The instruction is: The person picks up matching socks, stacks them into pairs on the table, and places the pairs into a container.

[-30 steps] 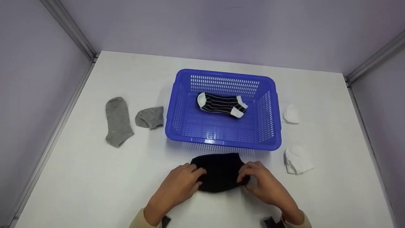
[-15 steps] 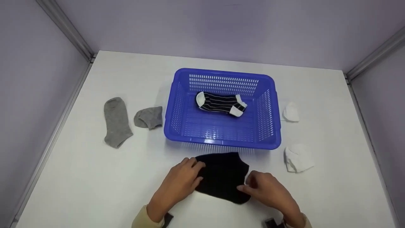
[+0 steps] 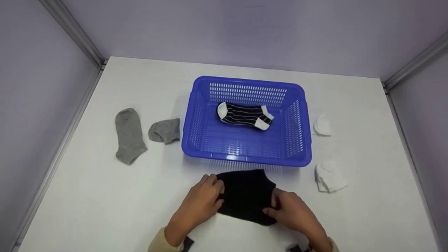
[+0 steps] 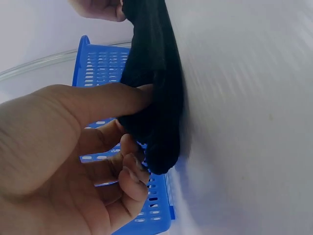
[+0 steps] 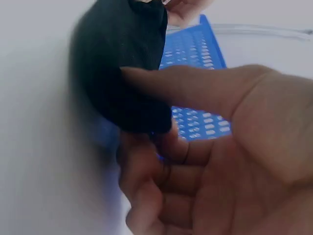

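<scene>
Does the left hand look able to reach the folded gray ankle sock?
Likely yes, after releasing the pinched black ankle sock: only white table shows between the left hand and folded gray ankle sock.

The left hand (image 3: 201, 199) covers one end of the black sock (image 3: 246, 196); I cannot tell whether a second lies beneath. Both sleeves (image 3: 161, 241) and the dark objects (image 3: 188, 244) at the wrists, too little shown for me to name, leave the bottom edge. In the right wrist view, the sock's outer edge blurs.
</scene>
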